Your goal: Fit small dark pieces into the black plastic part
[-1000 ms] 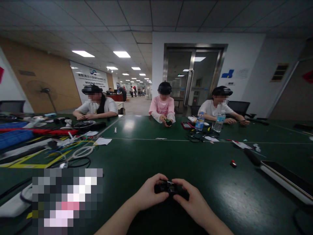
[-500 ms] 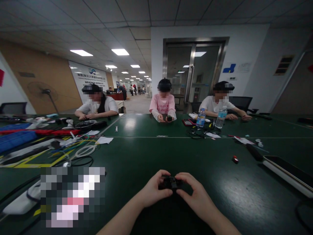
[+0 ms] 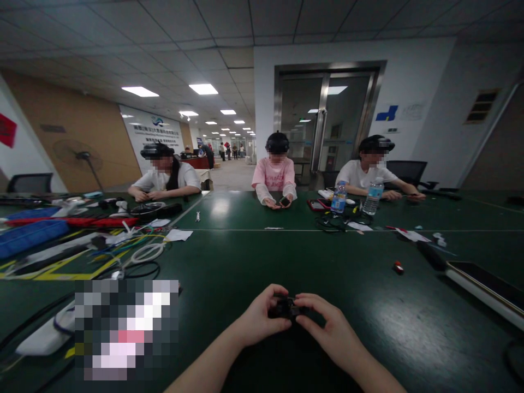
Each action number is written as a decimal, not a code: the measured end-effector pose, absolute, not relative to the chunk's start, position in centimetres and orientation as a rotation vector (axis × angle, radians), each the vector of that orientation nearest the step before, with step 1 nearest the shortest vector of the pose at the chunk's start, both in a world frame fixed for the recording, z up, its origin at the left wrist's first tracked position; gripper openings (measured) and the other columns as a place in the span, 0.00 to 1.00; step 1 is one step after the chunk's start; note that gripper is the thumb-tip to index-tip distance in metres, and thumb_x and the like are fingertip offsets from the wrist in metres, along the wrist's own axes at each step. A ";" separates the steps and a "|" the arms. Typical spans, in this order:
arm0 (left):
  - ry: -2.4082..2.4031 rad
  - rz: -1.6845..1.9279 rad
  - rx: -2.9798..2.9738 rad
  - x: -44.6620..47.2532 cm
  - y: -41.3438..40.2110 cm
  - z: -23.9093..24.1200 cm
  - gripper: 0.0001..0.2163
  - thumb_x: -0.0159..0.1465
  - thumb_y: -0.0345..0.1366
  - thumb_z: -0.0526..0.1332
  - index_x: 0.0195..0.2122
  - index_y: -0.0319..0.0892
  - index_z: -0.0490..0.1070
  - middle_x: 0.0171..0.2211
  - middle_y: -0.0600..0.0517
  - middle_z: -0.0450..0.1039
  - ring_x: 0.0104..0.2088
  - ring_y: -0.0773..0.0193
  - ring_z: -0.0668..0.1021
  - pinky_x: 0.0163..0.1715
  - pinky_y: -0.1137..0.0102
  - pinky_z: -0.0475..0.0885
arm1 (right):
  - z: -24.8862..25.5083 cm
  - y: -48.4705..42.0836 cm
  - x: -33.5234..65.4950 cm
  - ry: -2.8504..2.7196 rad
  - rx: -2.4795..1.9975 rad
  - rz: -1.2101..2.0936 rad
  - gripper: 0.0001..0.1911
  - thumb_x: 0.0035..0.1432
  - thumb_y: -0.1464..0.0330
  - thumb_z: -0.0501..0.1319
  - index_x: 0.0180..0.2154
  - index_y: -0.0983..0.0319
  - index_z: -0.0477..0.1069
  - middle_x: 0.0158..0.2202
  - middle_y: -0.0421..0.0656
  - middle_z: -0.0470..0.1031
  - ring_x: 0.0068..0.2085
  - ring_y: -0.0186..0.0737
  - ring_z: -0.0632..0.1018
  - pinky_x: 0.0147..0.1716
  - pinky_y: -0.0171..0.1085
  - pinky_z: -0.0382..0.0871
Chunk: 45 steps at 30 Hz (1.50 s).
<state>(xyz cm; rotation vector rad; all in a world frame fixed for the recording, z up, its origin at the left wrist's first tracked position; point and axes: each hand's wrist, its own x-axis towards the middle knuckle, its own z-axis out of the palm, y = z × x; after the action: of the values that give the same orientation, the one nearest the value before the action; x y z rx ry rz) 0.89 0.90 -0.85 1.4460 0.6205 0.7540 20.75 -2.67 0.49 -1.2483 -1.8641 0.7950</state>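
Between my hands is a small black blocky object (image 3: 289, 309), just above the near part of the dark green table (image 3: 262, 262). Its exact kind is too dark to make out. My left hand (image 3: 264, 319) grips its left side with thumb and curled fingers. From the other side, the thumb and fingertips of my right hand (image 3: 325, 322) pinch its right end. My fingers cover part of the object. A small red object (image 3: 398, 267) lies on the table, beyond my right hand and off to the right.
A power strip (image 3: 47, 333), cables (image 3: 147, 252) and blue trays (image 3: 33, 238) crowd the left side. At right lies a flat dark-topped device (image 3: 485, 289). Water bottles (image 3: 373, 197) stand farther back. Three people sit across the table; the middle person's hands (image 3: 280, 202) hold a small dark object.
The whole view has shifted slightly to the right. My hands keep their grip on the black object, which has turned a little. Across the table, the middle person's hands have opened out and lowered.
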 end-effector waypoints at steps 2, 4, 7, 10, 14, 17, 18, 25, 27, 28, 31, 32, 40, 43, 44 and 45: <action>0.615 0.755 1.454 0.9 0.9 -0.9 0.23 0.53 0.26 0.66 0.48 0.42 0.59 0.37 0.52 0.71 0.36 0.64 0.74 0.36 0.69 0.66 | 0.5 -2.7 20.8 -1.865 -1.250 0.798 0.11 0.55 0.66 0.60 0.42 0.54 0.73 0.49 0.43 0.72 0.52 0.45 0.71 0.54 0.47 0.62; 0.624 0.755 1.468 0.9 1.0 -1.0 0.22 0.53 0.25 0.65 0.47 0.41 0.60 0.36 0.52 0.71 0.36 0.64 0.74 0.36 0.69 0.66 | 0.4 -2.7 20.7 -1.866 -1.246 0.800 0.12 0.55 0.66 0.60 0.42 0.54 0.73 0.49 0.43 0.72 0.52 0.45 0.71 0.54 0.47 0.62; 0.636 0.759 1.465 0.8 1.1 -1.1 0.21 0.52 0.27 0.66 0.45 0.41 0.62 0.36 0.52 0.71 0.36 0.63 0.74 0.35 0.69 0.66 | 0.4 -2.8 20.7 -1.873 -1.241 0.801 0.13 0.54 0.67 0.61 0.43 0.54 0.73 0.50 0.44 0.71 0.52 0.45 0.71 0.54 0.46 0.62; 0.630 0.740 1.456 0.7 1.1 -1.0 0.22 0.53 0.27 0.66 0.48 0.41 0.61 0.36 0.51 0.71 0.36 0.63 0.75 0.35 0.68 0.66 | 0.5 -2.9 20.6 -1.877 -1.249 0.803 0.12 0.54 0.68 0.60 0.42 0.55 0.73 0.49 0.44 0.71 0.52 0.44 0.71 0.54 0.46 0.63; 0.623 0.714 1.429 0.5 1.1 -0.9 0.24 0.54 0.28 0.66 0.50 0.43 0.59 0.38 0.50 0.71 0.37 0.62 0.75 0.36 0.68 0.66 | 0.8 -2.9 20.6 -1.881 -1.258 0.795 0.12 0.54 0.68 0.60 0.41 0.55 0.73 0.49 0.44 0.71 0.51 0.44 0.72 0.53 0.46 0.64; 0.626 0.720 1.417 0.6 1.1 -1.0 0.21 0.54 0.29 0.66 0.47 0.42 0.60 0.35 0.52 0.71 0.34 0.64 0.75 0.33 0.70 0.65 | 1.0 -3.0 20.7 -1.887 -1.244 0.764 0.14 0.53 0.68 0.61 0.43 0.55 0.72 0.48 0.44 0.71 0.51 0.44 0.71 0.53 0.46 0.64; 0.625 0.725 1.410 0.6 1.1 -1.1 0.21 0.54 0.30 0.67 0.46 0.42 0.61 0.34 0.52 0.71 0.33 0.65 0.74 0.32 0.71 0.65 | 1.0 -3.0 20.7 -1.887 -1.237 0.752 0.14 0.53 0.68 0.61 0.44 0.55 0.72 0.48 0.45 0.71 0.51 0.45 0.71 0.53 0.46 0.64; 0.631 0.713 1.414 0.5 1.2 -1.1 0.20 0.54 0.31 0.67 0.46 0.42 0.61 0.34 0.52 0.70 0.33 0.65 0.74 0.33 0.70 0.65 | 1.0 -3.1 20.6 -1.887 -1.263 0.776 0.11 0.54 0.66 0.60 0.42 0.56 0.73 0.49 0.45 0.70 0.51 0.45 0.71 0.53 0.46 0.64; 0.640 0.705 1.409 0.4 1.2 -0.9 0.21 0.54 0.31 0.67 0.46 0.42 0.61 0.34 0.52 0.70 0.32 0.65 0.74 0.32 0.70 0.65 | 1.1 -3.1 20.6 -1.888 -1.269 0.781 0.11 0.55 0.66 0.60 0.41 0.56 0.73 0.49 0.45 0.70 0.51 0.45 0.72 0.52 0.46 0.64; 0.644 0.703 1.406 0.4 1.2 -0.8 0.22 0.53 0.31 0.67 0.47 0.42 0.61 0.33 0.52 0.70 0.32 0.66 0.74 0.32 0.71 0.65 | 1.2 -3.1 20.6 -1.889 -1.269 0.781 0.11 0.55 0.66 0.60 0.41 0.56 0.73 0.49 0.45 0.71 0.51 0.44 0.72 0.52 0.46 0.64; 0.661 0.700 1.396 0.5 1.0 -0.3 0.24 0.52 0.32 0.68 0.49 0.42 0.61 0.32 0.53 0.70 0.31 0.66 0.73 0.30 0.72 0.64 | 1.4 -3.2 20.5 -1.890 -1.260 0.776 0.11 0.55 0.66 0.60 0.41 0.56 0.73 0.48 0.45 0.71 0.50 0.45 0.72 0.52 0.45 0.64; 0.664 0.703 1.392 0.5 0.9 -0.2 0.23 0.52 0.32 0.68 0.48 0.42 0.62 0.32 0.53 0.70 0.30 0.67 0.73 0.30 0.72 0.64 | 1.5 -3.2 20.5 -1.888 -1.255 0.773 0.11 0.55 0.66 0.59 0.41 0.57 0.73 0.48 0.45 0.71 0.50 0.45 0.72 0.52 0.45 0.64; 0.627 0.704 1.348 0.6 1.0 -0.3 0.22 0.51 0.32 0.69 0.46 0.40 0.64 0.34 0.51 0.72 0.32 0.66 0.74 0.32 0.71 0.65 | 1.6 -3.4 20.5 -1.889 -1.247 0.792 0.11 0.55 0.67 0.60 0.42 0.57 0.72 0.47 0.45 0.71 0.50 0.45 0.72 0.52 0.46 0.64; 0.635 0.700 1.365 0.6 1.2 -0.7 0.24 0.52 0.34 0.69 0.48 0.40 0.63 0.34 0.51 0.72 0.32 0.65 0.74 0.31 0.72 0.64 | 1.4 -3.3 20.6 -1.883 -1.246 0.794 0.11 0.54 0.67 0.60 0.41 0.56 0.73 0.47 0.45 0.71 0.50 0.45 0.72 0.52 0.46 0.64; 0.635 0.703 1.368 0.6 1.2 -0.8 0.24 0.52 0.34 0.69 0.48 0.41 0.63 0.34 0.52 0.72 0.32 0.65 0.75 0.31 0.72 0.64 | 1.4 -3.2 20.6 -1.884 -1.242 0.791 0.11 0.54 0.67 0.60 0.41 0.56 0.73 0.47 0.45 0.71 0.50 0.45 0.72 0.52 0.45 0.64; 0.632 0.707 1.370 0.5 1.2 -0.8 0.24 0.52 0.34 0.69 0.48 0.41 0.62 0.34 0.52 0.72 0.32 0.65 0.75 0.31 0.72 0.64 | 1.4 -3.2 20.6 -1.885 -1.237 0.788 0.10 0.54 0.67 0.60 0.41 0.56 0.73 0.47 0.45 0.71 0.50 0.45 0.72 0.52 0.45 0.64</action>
<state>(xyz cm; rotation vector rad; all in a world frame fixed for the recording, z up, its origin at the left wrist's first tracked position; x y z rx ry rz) 0.54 1.21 -0.82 1.3703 0.6320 0.7072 20.57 -3.20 1.35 -1.2370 -1.8852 0.7877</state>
